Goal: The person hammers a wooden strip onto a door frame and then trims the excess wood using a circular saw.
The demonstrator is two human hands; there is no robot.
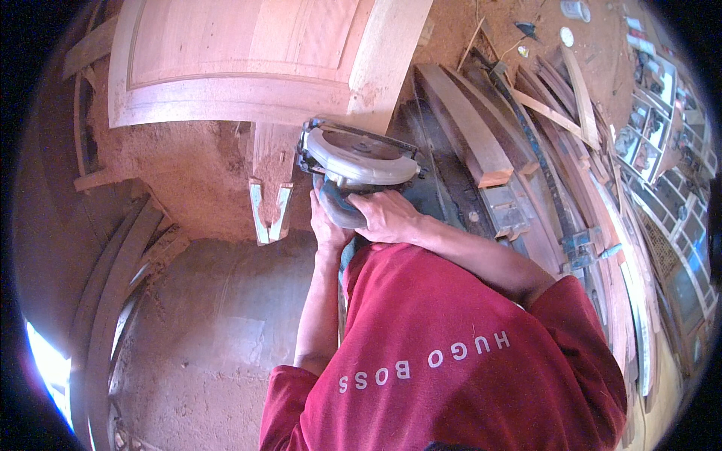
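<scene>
A circular saw [365,161] with a pale grey blade guard and a teal and dark grip is in front of me, at the near right corner of a panelled wooden door [203,100]. My right hand [387,216] is closed around the saw's rear handle. Close beside it, my left hand [329,225] grips the saw's body from the left, its fingers partly hidden by the tool. Below the guard's rim, the blade's contact with the wood cannot be made out.
Under the door's near edge juts a wooden support [271,161] with two pale strips at its end. Thick timber beams [470,135] and long planks lie stacked to the right, near a metal clamp [579,248]. Reddish sawdust [188,165] covers the ground; curved boards [113,278] stand at left.
</scene>
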